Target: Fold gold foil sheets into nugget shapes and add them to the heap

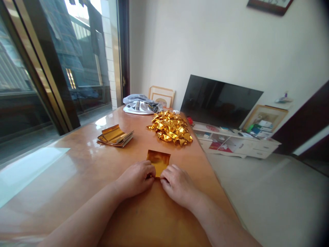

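Note:
A square sheet of gold foil paper (158, 160) lies on the table between my hands, its far edge raised a little. My left hand (140, 176) pinches the sheet's near left corner with curled fingers. At the near right corner, my right hand (177, 181) grips the same sheet between thumb and fingers. The near edge looks slightly turned up, though the fingers partly hide it. Beyond and to the left sits a stack of gold foil paper sheets (115, 136), loosely curled. A heap of folded gold foil pieces (171, 127) stands farther off, near the table's right edge.
The glossy brown table (84, 164) has its right edge close past my right arm. Folded grey clothes (141, 104) lie at its far end. A pale sheet (28, 169) is at the left. Beyond stand a television (221, 101) and a white cabinet (246, 145).

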A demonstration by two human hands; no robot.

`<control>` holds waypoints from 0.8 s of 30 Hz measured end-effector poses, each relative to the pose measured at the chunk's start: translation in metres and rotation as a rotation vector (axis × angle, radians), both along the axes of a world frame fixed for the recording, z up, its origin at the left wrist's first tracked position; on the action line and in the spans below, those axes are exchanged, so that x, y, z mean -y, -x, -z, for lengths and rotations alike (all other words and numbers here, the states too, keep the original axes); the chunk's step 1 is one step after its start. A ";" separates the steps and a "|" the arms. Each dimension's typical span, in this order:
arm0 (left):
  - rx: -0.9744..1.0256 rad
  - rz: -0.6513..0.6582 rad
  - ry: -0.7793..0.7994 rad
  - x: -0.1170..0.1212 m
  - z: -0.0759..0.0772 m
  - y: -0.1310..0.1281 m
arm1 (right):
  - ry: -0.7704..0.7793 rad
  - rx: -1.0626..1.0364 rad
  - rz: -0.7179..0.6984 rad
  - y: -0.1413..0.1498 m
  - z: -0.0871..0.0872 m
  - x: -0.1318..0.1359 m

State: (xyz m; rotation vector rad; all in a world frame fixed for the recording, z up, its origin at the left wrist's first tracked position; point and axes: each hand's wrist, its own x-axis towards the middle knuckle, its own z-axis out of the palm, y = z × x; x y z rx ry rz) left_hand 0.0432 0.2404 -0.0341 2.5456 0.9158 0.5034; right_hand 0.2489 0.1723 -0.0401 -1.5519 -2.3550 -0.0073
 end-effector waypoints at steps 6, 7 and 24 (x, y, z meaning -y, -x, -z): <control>0.016 -0.029 0.061 -0.007 0.001 0.009 | 0.070 -0.200 0.021 -0.006 0.003 -0.006; 0.016 -0.034 0.071 -0.009 0.003 0.010 | 0.084 -0.241 0.033 -0.007 0.004 -0.007; 0.058 -0.176 0.140 -0.025 0.016 0.012 | 0.294 -0.524 0.171 -0.014 0.020 -0.030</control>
